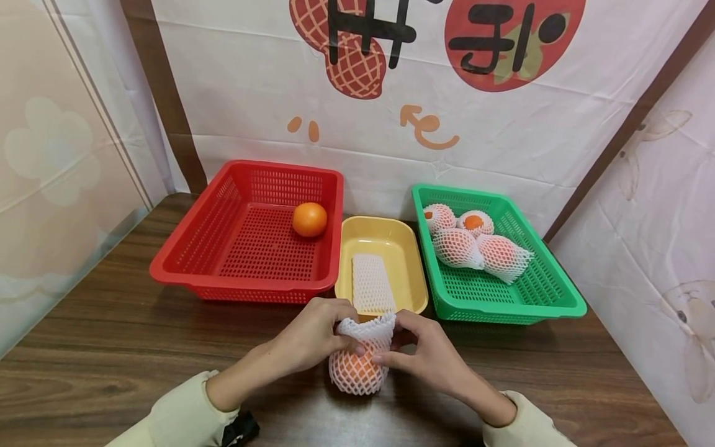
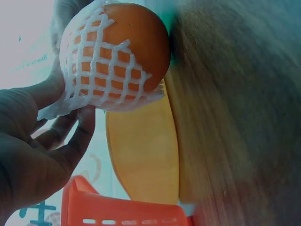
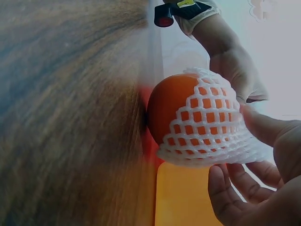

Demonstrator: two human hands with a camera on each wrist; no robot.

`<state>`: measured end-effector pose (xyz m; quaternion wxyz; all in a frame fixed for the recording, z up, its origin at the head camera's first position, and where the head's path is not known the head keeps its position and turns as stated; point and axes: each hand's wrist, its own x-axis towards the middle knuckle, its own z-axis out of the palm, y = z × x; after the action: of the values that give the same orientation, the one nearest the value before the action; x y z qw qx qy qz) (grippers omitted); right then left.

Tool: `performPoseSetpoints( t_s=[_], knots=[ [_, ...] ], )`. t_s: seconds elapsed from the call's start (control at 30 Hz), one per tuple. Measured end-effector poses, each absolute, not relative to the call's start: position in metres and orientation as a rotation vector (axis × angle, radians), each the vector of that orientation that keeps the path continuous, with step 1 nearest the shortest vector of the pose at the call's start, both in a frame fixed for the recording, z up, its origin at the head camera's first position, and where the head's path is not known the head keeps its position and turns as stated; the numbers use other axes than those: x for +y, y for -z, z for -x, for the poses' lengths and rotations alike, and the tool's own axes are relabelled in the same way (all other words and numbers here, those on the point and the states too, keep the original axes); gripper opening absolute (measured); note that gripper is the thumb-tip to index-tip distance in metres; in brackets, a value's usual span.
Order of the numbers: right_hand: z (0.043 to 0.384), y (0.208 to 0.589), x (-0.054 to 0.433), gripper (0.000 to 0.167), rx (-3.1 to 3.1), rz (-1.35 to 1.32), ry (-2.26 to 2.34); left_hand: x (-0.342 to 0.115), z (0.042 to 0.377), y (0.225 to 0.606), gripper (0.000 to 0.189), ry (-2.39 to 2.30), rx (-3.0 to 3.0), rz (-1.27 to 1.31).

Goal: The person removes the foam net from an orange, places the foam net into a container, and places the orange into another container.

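Note:
An orange (image 2: 143, 40) stands on the table in front of me, with a white foam net sleeve (image 1: 360, 369) pulled over it from above. In both wrist views the lower part of the fruit is bare and the net's edge runs slantwise across it. My left hand (image 1: 315, 335) pinches the net's upper left side between thumb and fingers. On the opposite side my right hand (image 1: 432, 351) grips the same net, thumb on the near face and fingers behind. The net's loose top end rises between the two hands.
Behind the hands is a yellow tray (image 1: 413, 267) with flat white foam nets (image 1: 371, 282) in it. To its left a red basket (image 1: 251, 287) holds one bare orange (image 1: 310, 220). A green basket (image 1: 508, 313) on the right contains several netted fruits (image 1: 457, 247). A printed cloth hangs behind.

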<state>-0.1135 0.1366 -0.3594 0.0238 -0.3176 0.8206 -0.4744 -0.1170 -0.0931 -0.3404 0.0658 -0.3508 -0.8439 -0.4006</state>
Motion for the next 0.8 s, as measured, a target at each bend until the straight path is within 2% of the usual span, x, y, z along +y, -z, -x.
performPoseSetpoints(
  t_s=[0.3,0.53,0.8],
  knots=[
    [0.1139,0.3598,0.1373,0.029,2.629,1.024,1.424,-0.0921,0.1170,0.3421,0.026,1.197,-2.522,1.102],
    [0.1138,0.3604,0.1372,0.026,2.627,1.011,1.457,-0.0968,0.1198,0.3393,0.039,1.166,-2.707,1.145],
    [0.1116,0.3585,0.1344,0.024,2.566,0.986,1.524,-0.0968,0.1194,0.3394,0.025,1.190,-2.625,1.138]
  ],
)
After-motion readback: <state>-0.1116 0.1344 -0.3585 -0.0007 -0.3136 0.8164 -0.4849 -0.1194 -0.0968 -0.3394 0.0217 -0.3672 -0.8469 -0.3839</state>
